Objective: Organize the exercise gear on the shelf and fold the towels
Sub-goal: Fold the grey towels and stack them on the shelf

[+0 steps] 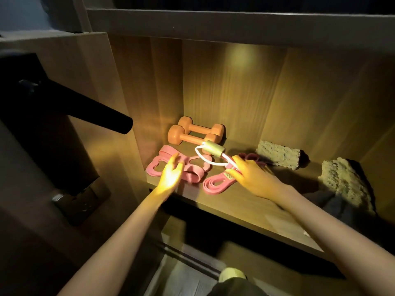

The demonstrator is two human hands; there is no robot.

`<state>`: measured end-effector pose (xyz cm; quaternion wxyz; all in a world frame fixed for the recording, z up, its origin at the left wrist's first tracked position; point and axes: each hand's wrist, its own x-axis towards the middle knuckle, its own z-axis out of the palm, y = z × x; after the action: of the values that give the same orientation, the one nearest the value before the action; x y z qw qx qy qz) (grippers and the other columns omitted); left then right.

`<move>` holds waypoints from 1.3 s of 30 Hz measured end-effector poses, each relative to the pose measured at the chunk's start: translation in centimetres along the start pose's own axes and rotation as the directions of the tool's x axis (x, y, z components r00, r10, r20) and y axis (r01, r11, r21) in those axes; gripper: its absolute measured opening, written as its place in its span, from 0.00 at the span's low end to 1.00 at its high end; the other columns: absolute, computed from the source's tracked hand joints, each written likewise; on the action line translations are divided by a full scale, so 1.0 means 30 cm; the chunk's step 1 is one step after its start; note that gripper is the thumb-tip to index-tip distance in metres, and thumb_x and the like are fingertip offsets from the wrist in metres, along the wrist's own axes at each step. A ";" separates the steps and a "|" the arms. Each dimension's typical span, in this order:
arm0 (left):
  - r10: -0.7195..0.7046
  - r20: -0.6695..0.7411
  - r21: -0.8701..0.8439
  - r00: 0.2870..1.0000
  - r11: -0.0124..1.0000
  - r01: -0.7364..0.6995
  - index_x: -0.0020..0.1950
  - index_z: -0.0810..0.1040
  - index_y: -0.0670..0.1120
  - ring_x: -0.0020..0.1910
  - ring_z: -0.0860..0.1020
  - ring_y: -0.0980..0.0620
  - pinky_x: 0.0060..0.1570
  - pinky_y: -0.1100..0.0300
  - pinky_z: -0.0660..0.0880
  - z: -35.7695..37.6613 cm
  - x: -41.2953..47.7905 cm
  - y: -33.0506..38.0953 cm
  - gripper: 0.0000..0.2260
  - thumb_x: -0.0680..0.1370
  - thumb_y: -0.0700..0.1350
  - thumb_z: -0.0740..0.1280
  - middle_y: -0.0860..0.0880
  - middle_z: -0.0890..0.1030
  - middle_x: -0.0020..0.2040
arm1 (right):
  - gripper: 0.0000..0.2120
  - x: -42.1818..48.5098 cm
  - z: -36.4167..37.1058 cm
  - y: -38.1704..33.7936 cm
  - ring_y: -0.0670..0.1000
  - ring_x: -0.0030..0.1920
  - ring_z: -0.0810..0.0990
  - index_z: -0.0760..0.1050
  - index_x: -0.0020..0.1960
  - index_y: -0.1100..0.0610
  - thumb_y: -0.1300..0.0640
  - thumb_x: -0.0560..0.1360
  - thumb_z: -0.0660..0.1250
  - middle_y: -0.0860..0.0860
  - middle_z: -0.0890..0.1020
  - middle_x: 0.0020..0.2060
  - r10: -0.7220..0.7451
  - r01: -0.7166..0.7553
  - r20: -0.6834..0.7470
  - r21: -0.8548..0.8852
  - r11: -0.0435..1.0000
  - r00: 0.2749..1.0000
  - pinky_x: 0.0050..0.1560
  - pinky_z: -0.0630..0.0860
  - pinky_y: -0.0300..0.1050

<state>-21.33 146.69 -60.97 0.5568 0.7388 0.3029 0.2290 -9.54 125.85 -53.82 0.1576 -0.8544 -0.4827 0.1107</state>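
Observation:
On the wooden shelf (245,206) two orange dumbbells (192,133) lie side by side at the back left. In front of them a tangle of pink resistance bands (158,165) lies under my left hand (171,174), whose fingers are spread and relaxed above it. My right hand (250,174) pinches a white looped cord with a pale foam handle (213,149), lifted just above the shelf. A coiled pink band (215,183) lies below that hand, and a darker red band (251,157) sits behind it.
Two rough stone-like blocks (277,153) (342,180) and a dark crumpled towel (324,201) occupy the shelf's right side. A black cylindrical bar (102,116) juts in from the left. The upper shelf board (235,24) overhangs. A wall socket (83,201) is at lower left.

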 end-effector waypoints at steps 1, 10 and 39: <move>0.042 -0.032 0.128 0.999 0.991 -0.037 0.72 0.66 0.43 0.70 0.68 0.44 0.69 0.49 0.65 0.015 0.027 -0.017 0.18 0.82 0.46 0.58 0.44 0.70 0.69 | 0.12 0.019 0.003 0.015 0.45 0.41 0.79 0.68 0.63 0.50 0.48 0.82 0.55 0.48 0.79 0.46 0.021 -0.021 -0.005 -0.009 1.000 1.000 0.40 0.75 0.43; 0.028 0.251 0.757 0.967 0.618 -0.215 0.76 0.60 0.52 0.75 0.55 0.42 0.72 0.41 0.51 0.163 0.245 -0.062 0.27 0.79 0.61 0.55 0.46 0.60 0.76 | 0.13 0.146 0.028 0.111 0.57 0.49 0.81 0.67 0.57 0.56 0.47 0.82 0.55 0.55 0.80 0.51 0.102 -0.132 -0.150 -0.207 0.969 0.983 0.47 0.78 0.53; -0.047 0.356 0.827 0.933 0.481 -0.291 0.68 0.70 0.48 0.68 0.61 0.44 0.72 0.41 0.41 0.032 0.383 -0.052 0.15 0.82 0.48 0.57 0.45 0.68 0.64 | 0.13 0.423 0.044 0.089 0.53 0.38 0.79 0.72 0.59 0.55 0.48 0.80 0.61 0.53 0.80 0.42 -0.046 0.036 -0.221 -0.051 0.998 0.974 0.39 0.78 0.52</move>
<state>-12.80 154.43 -62.73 0.1318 0.9646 0.2245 -0.0430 -1.41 135.67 -56.52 0.1930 -0.8546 -0.4821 -0.0001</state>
